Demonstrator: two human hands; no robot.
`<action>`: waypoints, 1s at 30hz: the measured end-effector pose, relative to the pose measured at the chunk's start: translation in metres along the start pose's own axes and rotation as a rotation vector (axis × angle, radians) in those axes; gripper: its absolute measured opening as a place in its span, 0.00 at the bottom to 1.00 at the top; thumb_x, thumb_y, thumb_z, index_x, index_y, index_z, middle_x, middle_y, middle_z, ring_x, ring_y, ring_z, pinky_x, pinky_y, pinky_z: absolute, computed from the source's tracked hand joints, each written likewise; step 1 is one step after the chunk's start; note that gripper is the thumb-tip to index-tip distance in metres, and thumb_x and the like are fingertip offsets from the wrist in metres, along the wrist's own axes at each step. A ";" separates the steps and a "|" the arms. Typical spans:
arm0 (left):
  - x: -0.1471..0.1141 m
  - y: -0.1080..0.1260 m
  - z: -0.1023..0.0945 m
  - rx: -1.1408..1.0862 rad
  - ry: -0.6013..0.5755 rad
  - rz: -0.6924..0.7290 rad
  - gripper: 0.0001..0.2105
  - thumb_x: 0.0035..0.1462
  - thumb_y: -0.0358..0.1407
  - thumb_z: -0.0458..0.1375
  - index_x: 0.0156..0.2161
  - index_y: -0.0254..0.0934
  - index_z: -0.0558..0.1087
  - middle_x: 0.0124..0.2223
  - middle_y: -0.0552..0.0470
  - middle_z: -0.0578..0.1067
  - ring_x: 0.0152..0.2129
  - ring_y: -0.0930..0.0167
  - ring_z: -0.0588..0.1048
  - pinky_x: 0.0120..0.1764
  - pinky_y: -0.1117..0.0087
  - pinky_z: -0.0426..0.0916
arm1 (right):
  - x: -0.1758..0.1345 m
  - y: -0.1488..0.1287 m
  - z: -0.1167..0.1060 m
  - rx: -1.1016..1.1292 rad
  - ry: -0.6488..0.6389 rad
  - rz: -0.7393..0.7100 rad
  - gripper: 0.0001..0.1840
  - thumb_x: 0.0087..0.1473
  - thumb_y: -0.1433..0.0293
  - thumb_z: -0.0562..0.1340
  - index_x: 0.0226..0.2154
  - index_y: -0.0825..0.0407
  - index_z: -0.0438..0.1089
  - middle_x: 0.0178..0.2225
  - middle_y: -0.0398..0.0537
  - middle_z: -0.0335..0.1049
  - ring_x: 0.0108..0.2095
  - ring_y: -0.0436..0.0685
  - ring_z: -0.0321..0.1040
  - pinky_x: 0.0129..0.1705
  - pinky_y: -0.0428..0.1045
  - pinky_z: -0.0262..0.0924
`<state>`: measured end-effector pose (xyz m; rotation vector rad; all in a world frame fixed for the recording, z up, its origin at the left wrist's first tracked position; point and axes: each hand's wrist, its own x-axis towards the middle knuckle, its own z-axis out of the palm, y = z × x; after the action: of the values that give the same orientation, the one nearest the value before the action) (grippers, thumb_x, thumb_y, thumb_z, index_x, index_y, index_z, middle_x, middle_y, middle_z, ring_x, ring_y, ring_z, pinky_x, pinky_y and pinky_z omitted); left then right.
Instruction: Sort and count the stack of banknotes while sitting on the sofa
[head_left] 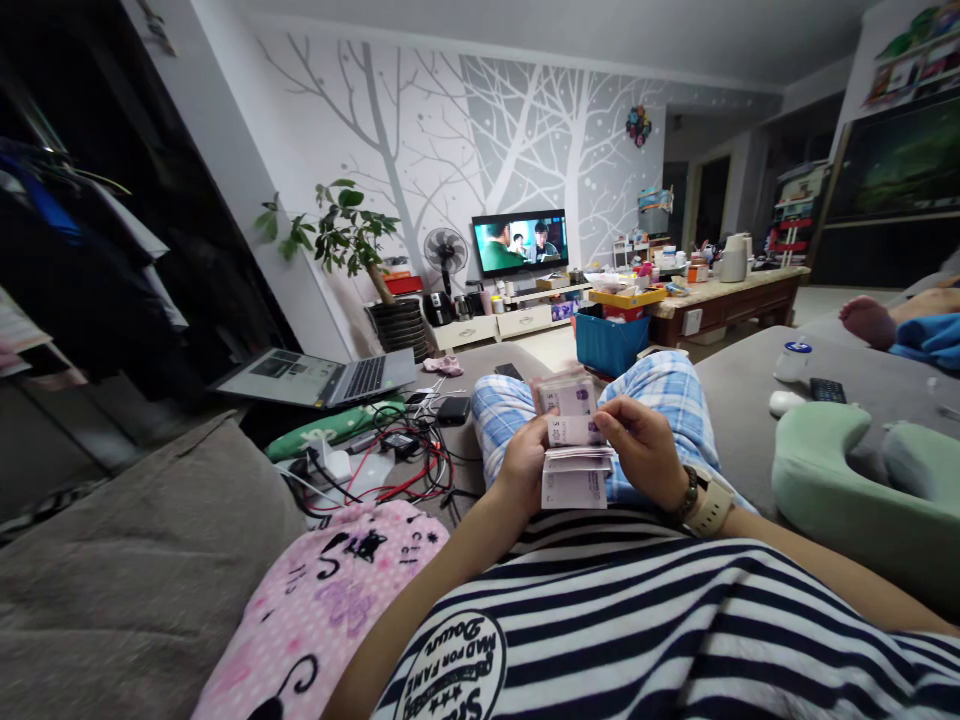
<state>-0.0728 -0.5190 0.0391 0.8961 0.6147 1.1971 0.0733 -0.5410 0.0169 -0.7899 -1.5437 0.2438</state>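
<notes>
A stack of pale purple banknotes (576,490) is held above my lap, folded over so that some notes hang down toward my striped shirt. My left hand (523,462) grips the stack from its left side, fingers wrapped round it. At the upper right edge, my right hand (641,445) pinches a banknote (577,430) between thumb and fingers. The number 5 is visible on the notes. More notes, some pinkish, stand up behind at the top of the stack. A watch and a bracelet circle my right wrist.
Left on the sofa are a laptop (330,380), tangled cables (405,455) and a pink blanket (337,600). To the right lie a green neck pillow (817,470), a remote (827,390) and a jar (793,362). A blue bin (611,342) stands ahead beside a cluttered table (731,290). Another person's foot (868,322) rests at far right.
</notes>
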 end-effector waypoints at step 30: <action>0.000 -0.004 -0.005 -0.040 -0.031 -0.050 0.10 0.46 0.29 0.61 0.37 0.31 0.76 0.29 0.46 0.80 0.36 0.59 0.79 0.44 0.58 0.73 | 0.007 0.011 0.001 0.039 0.068 0.229 0.20 0.54 0.54 0.62 0.22 0.51 0.63 0.18 0.39 0.60 0.21 0.49 0.55 0.25 0.47 0.52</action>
<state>-0.0745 -0.5179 0.0331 0.8592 0.5830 1.1446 0.0766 -0.5280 0.0161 -0.9353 -1.3807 0.4097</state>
